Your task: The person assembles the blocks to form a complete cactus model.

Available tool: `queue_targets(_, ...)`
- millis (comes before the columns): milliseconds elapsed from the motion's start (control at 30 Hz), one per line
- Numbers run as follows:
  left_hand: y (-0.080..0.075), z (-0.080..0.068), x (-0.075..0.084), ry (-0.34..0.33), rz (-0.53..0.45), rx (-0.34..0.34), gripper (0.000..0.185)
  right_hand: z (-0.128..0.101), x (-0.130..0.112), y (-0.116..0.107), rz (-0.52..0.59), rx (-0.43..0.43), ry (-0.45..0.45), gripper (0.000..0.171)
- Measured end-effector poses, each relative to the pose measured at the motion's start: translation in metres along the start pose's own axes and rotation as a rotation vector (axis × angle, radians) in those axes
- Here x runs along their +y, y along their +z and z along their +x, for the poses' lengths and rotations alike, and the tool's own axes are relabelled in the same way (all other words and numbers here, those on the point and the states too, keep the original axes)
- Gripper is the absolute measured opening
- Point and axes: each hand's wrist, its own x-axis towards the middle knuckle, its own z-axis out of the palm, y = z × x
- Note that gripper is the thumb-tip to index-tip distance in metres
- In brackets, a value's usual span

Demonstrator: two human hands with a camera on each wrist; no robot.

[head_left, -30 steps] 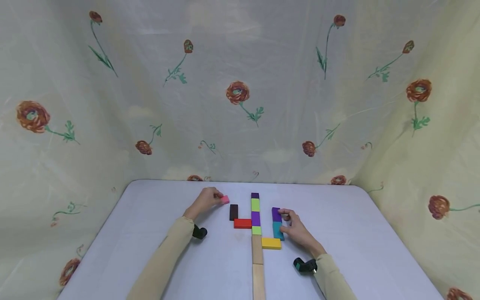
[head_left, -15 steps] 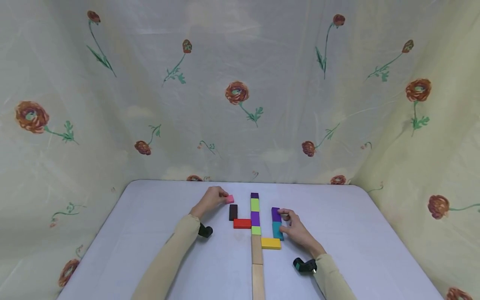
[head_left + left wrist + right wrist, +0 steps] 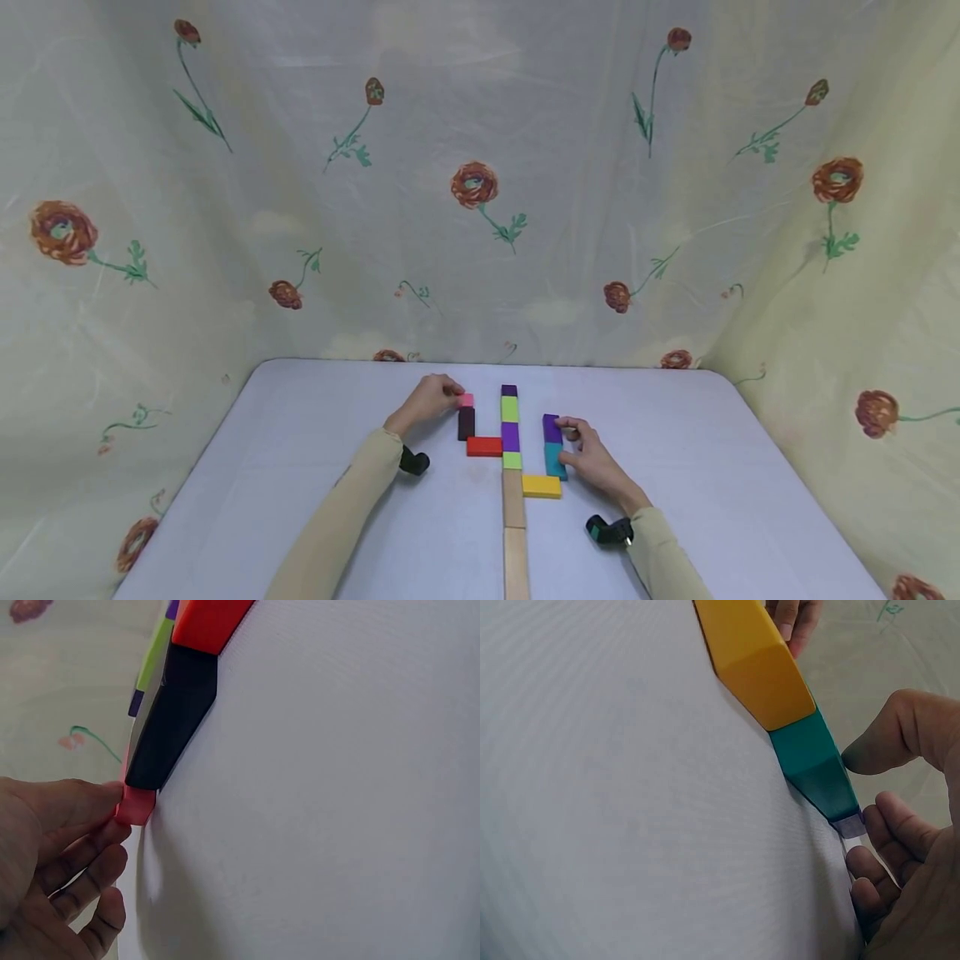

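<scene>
The left hand [image 3: 426, 402] pinches a small pink block [image 3: 467, 400] between thumb and curled fingers, holding it on the worktop [image 3: 300, 467] against the far end of a dark brown block [image 3: 466, 422]. In the left wrist view the pink block [image 3: 136, 805] touches the end of the dark brown block [image 3: 171, 720], and the fingers [image 3: 75, 855] curl beneath it. The dark brown block lies lengthwise away from the person, its near end meeting a red block [image 3: 484, 447] that lies crosswise.

The red block touches the left side of a central line of blocks: two plain wooden blocks [image 3: 514, 521] nearest the person, then light green, purple [image 3: 511, 436], light green [image 3: 510, 408] and a dark purple one [image 3: 509, 390] at the far end.

To the right of that line a yellow block [image 3: 542, 487] lies crosswise, and a teal block [image 3: 555, 460] runs away from it, followed by a purple block [image 3: 552, 428]. The right hand [image 3: 595, 462] rests beside these, its thumb against the side of the teal block and its curled fingers at the purple one, lightly pinching the pair. The right wrist view shows the thumb [image 3: 889, 742] at the teal block [image 3: 816, 769] beyond the yellow block [image 3: 750, 656].

A floral cloth [image 3: 480, 183] hangs behind and at both sides of the worktop. Both arms wear beige sleeves [image 3: 330, 517].
</scene>
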Motion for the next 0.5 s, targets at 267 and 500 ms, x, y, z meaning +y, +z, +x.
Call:
queue_targets(267,0.0008,-0.0033,0.0008,-0.048,-0.043,-0.027,0.017,-0.0005,-0.0012,0.0012,0.002,-0.01,0.017,0.058)
queue_targets(500,0.002,-0.0028,-0.0016,-0.053,-0.061,-0.026,0.017,-0.0006,-0.0028,0.0006,0.007,-0.014,0.005,0.058)
